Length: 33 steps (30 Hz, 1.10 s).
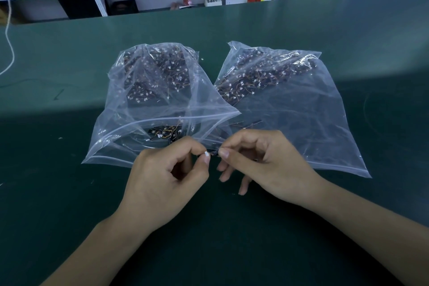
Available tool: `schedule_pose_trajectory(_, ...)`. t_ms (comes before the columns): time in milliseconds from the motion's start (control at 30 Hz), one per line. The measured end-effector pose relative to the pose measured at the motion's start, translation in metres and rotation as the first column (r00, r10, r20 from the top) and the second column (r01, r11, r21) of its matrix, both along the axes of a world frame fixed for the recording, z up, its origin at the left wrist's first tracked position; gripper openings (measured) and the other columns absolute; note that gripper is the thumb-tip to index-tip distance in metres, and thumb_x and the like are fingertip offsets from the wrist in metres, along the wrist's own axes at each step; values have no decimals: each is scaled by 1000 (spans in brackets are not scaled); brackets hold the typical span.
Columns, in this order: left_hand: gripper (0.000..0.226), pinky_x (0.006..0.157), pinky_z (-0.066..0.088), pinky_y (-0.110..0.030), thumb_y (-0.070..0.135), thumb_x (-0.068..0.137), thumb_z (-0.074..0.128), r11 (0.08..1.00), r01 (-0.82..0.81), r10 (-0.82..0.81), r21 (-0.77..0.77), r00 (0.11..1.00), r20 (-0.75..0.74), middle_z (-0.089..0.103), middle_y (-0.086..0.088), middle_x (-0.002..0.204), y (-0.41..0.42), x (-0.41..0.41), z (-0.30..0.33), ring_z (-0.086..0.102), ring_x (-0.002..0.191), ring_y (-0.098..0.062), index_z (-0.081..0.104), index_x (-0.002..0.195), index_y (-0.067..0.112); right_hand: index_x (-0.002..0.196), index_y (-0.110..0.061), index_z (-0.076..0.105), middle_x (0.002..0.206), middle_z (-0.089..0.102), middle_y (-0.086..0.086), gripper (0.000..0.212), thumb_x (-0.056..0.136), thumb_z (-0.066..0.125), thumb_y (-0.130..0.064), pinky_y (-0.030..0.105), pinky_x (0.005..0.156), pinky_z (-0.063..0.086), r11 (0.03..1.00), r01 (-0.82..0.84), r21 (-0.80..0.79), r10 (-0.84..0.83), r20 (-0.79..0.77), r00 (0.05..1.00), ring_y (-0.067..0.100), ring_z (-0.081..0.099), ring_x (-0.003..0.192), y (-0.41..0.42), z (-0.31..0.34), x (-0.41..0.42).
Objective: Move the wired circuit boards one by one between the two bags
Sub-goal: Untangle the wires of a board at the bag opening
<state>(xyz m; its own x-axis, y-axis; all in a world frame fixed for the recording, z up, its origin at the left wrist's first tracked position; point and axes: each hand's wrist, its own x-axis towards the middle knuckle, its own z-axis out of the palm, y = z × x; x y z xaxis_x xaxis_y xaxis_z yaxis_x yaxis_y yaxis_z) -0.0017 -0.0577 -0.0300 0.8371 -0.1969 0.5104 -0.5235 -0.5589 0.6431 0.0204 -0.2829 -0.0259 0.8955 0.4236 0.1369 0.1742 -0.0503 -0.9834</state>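
Note:
Two clear zip bags lie side by side on the green table, each holding several small dark circuit boards with orange wires and white connectors. The left bag (130, 127) has its mouth open toward me, with a few boards just inside it. The right bag (308, 123) lies flat. Between the bag mouths, my left hand (167, 179) and my right hand (262, 165) pinch one small wired circuit board (212, 152) together. My left fingertips hold its white connector end and my right fingertips hold the dark board end.
The green table (69, 193) stretches wide on all sides of the bags. A white cord (9, 37) hangs down at the far left. Shelves with boxes and tools stand behind the table's far edge.

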Motion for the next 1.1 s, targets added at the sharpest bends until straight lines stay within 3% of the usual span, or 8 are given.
schedule_pose_trajectory(333, 13, 56, 40, -20, 35, 100, 67, 1000, -21, 22, -13, 997, 70, 53, 9, 66, -1, 2, -1, 51, 55, -13, 73, 92, 27, 99, -11, 74, 85, 76, 9, 9, 102, 69, -17, 31, 50, 58, 1000, 11, -6, -11, 37, 999, 25, 76, 72, -4, -1, 5)
schedule_pose_trajectory(400, 7, 58, 40, -15, 33, 99, 71, 997, -31, 37, -64, 995, 97, 57, 11, 70, -1, 3, 0, 51, 56, -11, 76, 98, 29, 103, -18, 77, 87, 77, 1, 7, 98, 74, -24, 27, 57, 55, 992, 91, -93, -75, 163, 984, 19, 72, 69, -6, -1, 8)
schedule_pose_trajectory(467, 4, 60, 39, -14, 32, 97, 75, 994, -59, 69, -87, 992, 105, 60, 11, 72, 0, 4, 1, 49, 55, -12, 77, 100, 31, 112, -26, 77, 90, 73, -9, 22, 91, 82, -33, 19, 68, 49, 941, 250, -228, -143, 401, 905, 17, 66, 74, -12, -1, 12)
schedule_pose_trajectory(533, 7, 60, 39, -15, 30, 94, 79, 993, -91, 99, -69, 989, 111, 60, 12, 74, 2, 5, 0, 48, 55, -13, 78, 99, 33, 120, -27, 74, 98, 66, -13, 39, 85, 86, -39, 22, 79, 50, 856, 376, -354, -117, 577, 809, 13, 61, 83, -18, 0, 18)
schedule_pose_trajectory(667, 6, 56, 44, -29, 28, 92, 81, 994, -101, 95, 35, 985, 144, 60, 18, 77, 4, 8, -2, 50, 58, -11, 82, 96, 32, 126, -27, 70, 108, 64, -12, 48, 82, 88, -34, 37, 95, 51, 741, 442, -506, -29, 633, 774, 9, 57, 97, -25, -1, 24)
schedule_pose_trajectory(800, 6, 53, 45, -33, 27, 96, 79, 991, -99, 81, 94, 980, 181, 66, 15, 82, 3, 10, -5, 49, 60, -6, 85, 98, 29, 115, -26, 71, 97, 68, -16, 28, 89, 80, -20, 43, 83, 56, 791, 413, -451, -54, 622, 781, 11, 63, 91, -24, -2, 23)
schedule_pose_trajectory(933, 7, 50, 44, -34, 27, 96, 79, 982, -120, 85, 148, 971, 225, 62, 15, 78, -1, 13, -2, 47, 57, -6, 84, 92, 28, 108, -25, 72, 94, 68, -15, 23, 91, 78, -11, 42, 79, 57, 810, 425, -404, -79, 643, 762, 10, 64, 86, -21, -3, 21)
schedule_pose_trajectory(1100, 11, 45, 45, -32, 24, 96, 80, 933, -256, 164, 252, 927, 337, 58, 12, 72, -7, 18, 1, 51, 57, -10, 83, 86, 26, 105, -22, 71, 92, 69, -14, 20, 91, 79, -9, 32, 77, 55, 833, 441, -335, -122, 667, 735, 11, 64, 85, -21, -3, 20)
